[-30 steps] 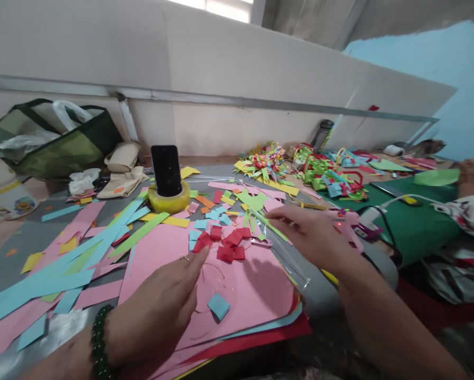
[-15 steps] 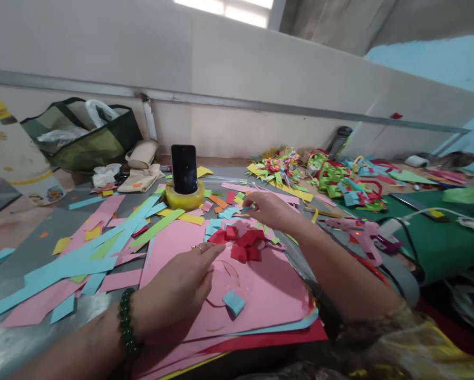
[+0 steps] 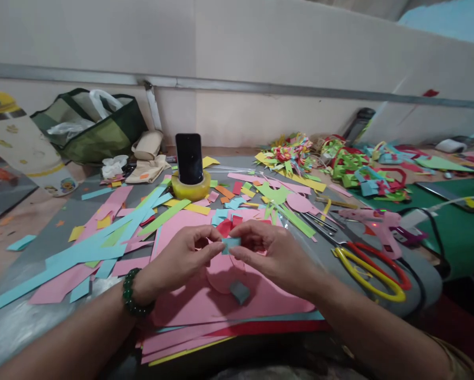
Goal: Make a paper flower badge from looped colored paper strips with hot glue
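Snugly — blue paper [image 3: 231, 244]; between both hands' fingertips [image 3: 218, 248]

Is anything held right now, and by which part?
A small light-blue paper piece: the left hand pinches its left edge, the right hand its right edge.

Soft, dim, cool light covers the smooth grey surface [image 3: 23, 266], leaving whitish glare at its near left corner. Diffuse shadows lie on the flat pink paper sheet [image 3: 276, 306], beside the bare right hand [image 3: 270, 253]. The surface's near edge meets deep darkness. Wide-angle distortion slants the white, yellow-capped cylindrical bottle [image 3: 31, 148] near the left edge; fine detail looks smeared.
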`<state>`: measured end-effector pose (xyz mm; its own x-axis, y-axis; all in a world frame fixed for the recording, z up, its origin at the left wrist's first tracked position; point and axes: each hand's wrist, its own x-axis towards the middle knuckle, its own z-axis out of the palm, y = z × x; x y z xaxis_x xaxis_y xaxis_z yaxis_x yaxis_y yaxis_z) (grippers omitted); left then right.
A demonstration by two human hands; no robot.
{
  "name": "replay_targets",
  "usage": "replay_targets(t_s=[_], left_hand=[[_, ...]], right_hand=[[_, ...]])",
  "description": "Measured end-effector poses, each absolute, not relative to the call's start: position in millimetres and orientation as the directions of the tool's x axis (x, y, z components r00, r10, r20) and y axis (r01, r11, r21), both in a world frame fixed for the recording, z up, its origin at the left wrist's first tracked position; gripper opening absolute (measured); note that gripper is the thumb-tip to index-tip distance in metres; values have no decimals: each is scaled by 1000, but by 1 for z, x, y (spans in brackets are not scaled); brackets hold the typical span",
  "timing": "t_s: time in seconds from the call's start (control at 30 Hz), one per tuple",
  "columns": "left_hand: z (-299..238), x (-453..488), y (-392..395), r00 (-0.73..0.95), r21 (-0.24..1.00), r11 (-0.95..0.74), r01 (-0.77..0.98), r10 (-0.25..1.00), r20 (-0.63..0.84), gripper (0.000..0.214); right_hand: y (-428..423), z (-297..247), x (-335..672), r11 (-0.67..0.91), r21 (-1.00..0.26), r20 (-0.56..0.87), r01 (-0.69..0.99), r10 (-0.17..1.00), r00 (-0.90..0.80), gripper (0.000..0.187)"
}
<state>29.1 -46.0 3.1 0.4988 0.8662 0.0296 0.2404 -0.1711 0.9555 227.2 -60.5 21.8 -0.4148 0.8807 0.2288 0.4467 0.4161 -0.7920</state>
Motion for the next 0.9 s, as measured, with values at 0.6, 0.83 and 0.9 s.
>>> replay_targets(t_s=[0.6,0.83,0.9], left_hand=[[-19,34,-42,762,174,-789,589,614,204,27],[-13,43,-44,847,-62,-848,527,518,117,15],[-15,43,-44,820,-44,-825,564,553,146,16]], right_hand=[[-73,-1,261,397,-761,247,514,909,-336,11],[-72,-7,259,331,-811,196,483,931,-309,15],[-73,-7,258,309,-825,174,472,935,-309,16]])
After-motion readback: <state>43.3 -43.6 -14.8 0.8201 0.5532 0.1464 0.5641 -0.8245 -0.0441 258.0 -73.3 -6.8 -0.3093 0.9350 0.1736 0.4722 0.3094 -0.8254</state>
